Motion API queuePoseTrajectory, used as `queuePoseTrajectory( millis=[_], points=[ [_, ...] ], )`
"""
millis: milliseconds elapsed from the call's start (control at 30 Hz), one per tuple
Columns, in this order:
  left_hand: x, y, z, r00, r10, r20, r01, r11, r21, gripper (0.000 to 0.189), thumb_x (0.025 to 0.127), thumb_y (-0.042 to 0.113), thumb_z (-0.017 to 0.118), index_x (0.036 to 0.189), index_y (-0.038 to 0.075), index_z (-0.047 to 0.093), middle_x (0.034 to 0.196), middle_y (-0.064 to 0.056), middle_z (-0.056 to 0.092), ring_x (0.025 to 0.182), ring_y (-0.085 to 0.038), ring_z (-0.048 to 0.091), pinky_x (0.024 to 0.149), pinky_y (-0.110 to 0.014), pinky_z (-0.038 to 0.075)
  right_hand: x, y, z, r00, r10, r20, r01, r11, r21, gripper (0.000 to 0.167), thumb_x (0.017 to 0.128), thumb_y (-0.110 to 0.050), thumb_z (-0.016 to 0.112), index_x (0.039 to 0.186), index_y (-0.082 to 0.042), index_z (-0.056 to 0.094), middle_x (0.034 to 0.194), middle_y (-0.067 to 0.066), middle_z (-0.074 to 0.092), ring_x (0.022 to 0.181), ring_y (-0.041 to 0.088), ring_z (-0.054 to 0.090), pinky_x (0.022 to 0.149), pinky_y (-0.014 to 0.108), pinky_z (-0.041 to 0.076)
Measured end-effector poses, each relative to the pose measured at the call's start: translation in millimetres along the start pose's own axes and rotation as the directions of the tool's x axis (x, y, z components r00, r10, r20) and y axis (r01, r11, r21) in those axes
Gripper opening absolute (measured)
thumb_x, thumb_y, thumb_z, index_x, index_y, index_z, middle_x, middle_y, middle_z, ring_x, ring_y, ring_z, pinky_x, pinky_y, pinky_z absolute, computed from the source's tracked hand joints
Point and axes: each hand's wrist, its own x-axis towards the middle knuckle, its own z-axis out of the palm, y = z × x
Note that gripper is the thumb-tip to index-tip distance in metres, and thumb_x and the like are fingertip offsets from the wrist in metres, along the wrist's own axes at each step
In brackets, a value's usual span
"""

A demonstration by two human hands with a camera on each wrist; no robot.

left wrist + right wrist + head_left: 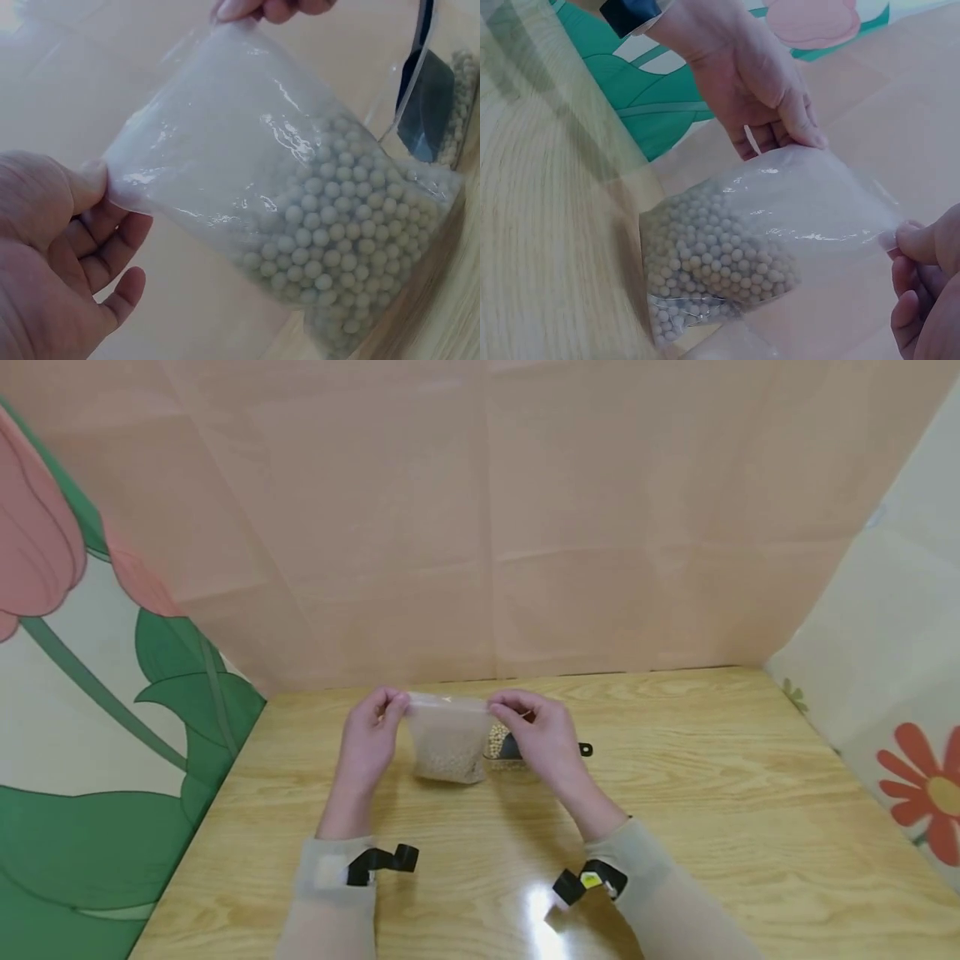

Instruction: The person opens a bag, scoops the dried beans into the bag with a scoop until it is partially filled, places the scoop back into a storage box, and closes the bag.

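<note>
A clear plastic bag (450,747), its lower part filled with many small pale round beads (337,240), hangs upright between the two hands, its bottom close over the table. My left hand (369,735) pinches one top corner between thumb and fingers. At the opposite top corner, my right hand (546,737) pinches the plastic the same way. The bag's top edge is stretched between them and looks flat in the right wrist view, where the beads (712,255) slump toward the bottom.
Just right of the bag, partly behind the right hand, a clear container (497,763) of similar beads holds a dark scoop (426,105), its black handle (586,749) sticking out to the right. The wooden table (712,793) ends at a pink backdrop (525,527).
</note>
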Motion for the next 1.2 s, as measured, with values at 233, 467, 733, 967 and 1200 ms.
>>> queuePoseTrajectory(
  millis=[233,467,733,967,1200],
  points=[
    [0.5,-1.3,3.0,1.000,0.008,0.003,-0.008,0.999,0.041,0.022,0.114,0.017,0.062,0.103,-0.001,0.069,0.106,-0.019,0.074,0.121,-0.035,0.068,0.103,-0.053,0.051,5.9,9,3,1.000,-0.008,0.016,0.009,1.000,-0.021,0.017,0.104,-0.016,0.079,0.121,-0.013,0.084,0.105,0.002,0.079,0.095,0.019,0.070,0.077,0.026,0.054],
    [0.8,-2.1,3.6,1.000,0.010,0.011,-0.010,0.997,0.076,0.022,0.114,0.018,0.062,0.105,0.000,0.070,0.105,-0.017,0.075,0.117,-0.034,0.069,0.095,-0.049,0.052,9.7,11,6,0.995,0.008,0.095,0.001,0.996,-0.091,0.022,0.100,-0.026,0.085,0.119,-0.016,0.084,0.104,-0.001,0.078,0.098,0.020,0.070,0.076,0.032,0.056],
    [-1.3,-2.8,-5.1,0.995,-0.023,0.101,0.017,0.998,0.055,0.027,0.116,0.028,0.059,0.108,0.005,0.070,0.112,-0.013,0.074,0.123,-0.030,0.066,0.099,-0.051,0.050,12.1,13,12,0.996,0.035,0.087,-0.028,0.997,-0.077,0.011,0.103,-0.022,0.082,0.106,-0.012,0.084,0.100,0.001,0.076,0.091,0.019,0.067,0.079,0.036,0.055],
    [-0.9,-5.4,-8.5,0.985,-0.031,0.167,0.023,0.999,0.046,0.018,0.113,0.022,0.065,0.115,0.006,0.072,0.114,-0.011,0.071,0.113,-0.026,0.062,0.101,-0.047,0.049,11.7,12,12,0.997,0.030,0.077,-0.024,0.996,-0.082,0.008,0.103,-0.018,0.081,0.104,-0.010,0.082,0.096,0.003,0.074,0.085,0.021,0.061,0.072,0.032,0.050],
    [-0.8,-4.5,-9.0,0.988,-0.021,0.153,0.013,0.998,0.056,0.015,0.112,0.020,0.067,0.112,0.006,0.073,0.112,-0.010,0.073,0.111,-0.027,0.062,0.099,-0.046,0.048,13.6,10,5,0.991,0.064,0.114,-0.047,0.988,-0.146,0.013,0.103,-0.028,0.082,0.108,-0.017,0.085,0.103,-0.002,0.079,0.096,0.020,0.068,0.078,0.036,0.054]
  ],
)
